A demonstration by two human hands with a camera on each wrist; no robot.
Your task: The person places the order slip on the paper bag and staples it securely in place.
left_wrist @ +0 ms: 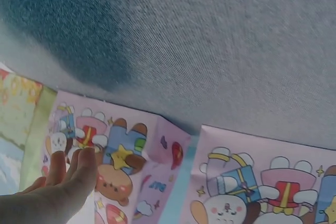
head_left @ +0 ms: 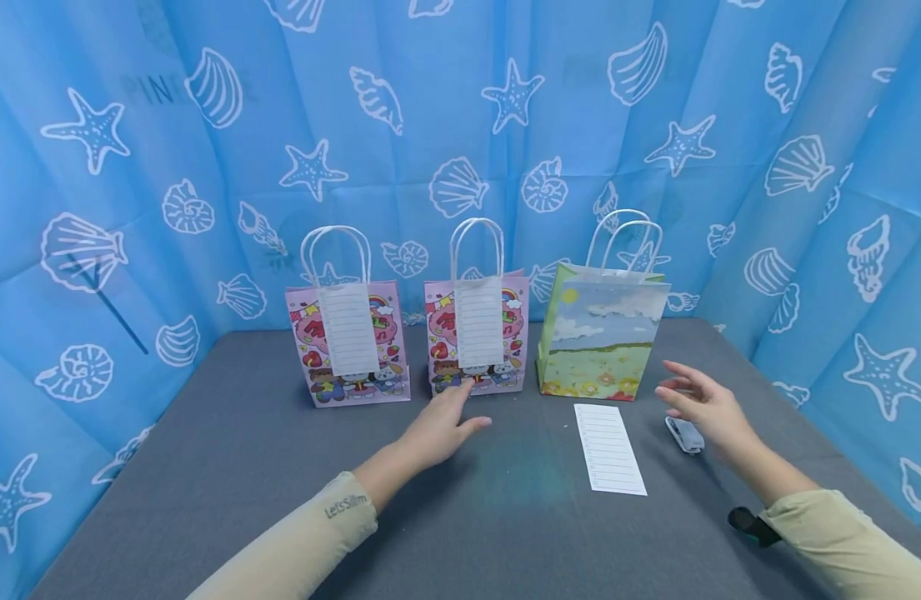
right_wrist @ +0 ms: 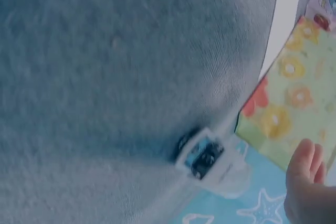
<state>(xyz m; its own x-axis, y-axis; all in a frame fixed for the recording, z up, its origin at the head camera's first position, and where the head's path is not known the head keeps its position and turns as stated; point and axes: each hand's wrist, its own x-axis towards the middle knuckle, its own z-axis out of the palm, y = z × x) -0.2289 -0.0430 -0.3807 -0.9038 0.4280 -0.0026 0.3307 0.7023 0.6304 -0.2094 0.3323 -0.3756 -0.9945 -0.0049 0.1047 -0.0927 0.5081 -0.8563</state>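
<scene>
My left hand [head_left: 437, 425] is held in front of the middle pink paper bag [head_left: 514, 342], its fingers extended and holding nothing. A lined paper slip [head_left: 480, 325] hangs on that bag's front. My right hand [head_left: 708, 408], also holding nothing with fingers loosely bent, hovers beside the green landscape paper bag [head_left: 606, 333]. Just below that hand, a small grey stapler [head_left: 685, 435] lies on the table; the right wrist view shows the stapler [right_wrist: 210, 163] apart from the fingers [right_wrist: 302, 163]. A loose lined slip [head_left: 610, 450] lies flat before the landscape bag.
Another pink paper bag [head_left: 302, 333], with a lined slip [head_left: 347, 329] on its front, stands at the left. All three bags have white handles. The grey table [head_left: 242, 483] is backed by a blue seashell curtain [head_left: 430, 100]. A small black object [head_left: 753, 527] is by the right sleeve.
</scene>
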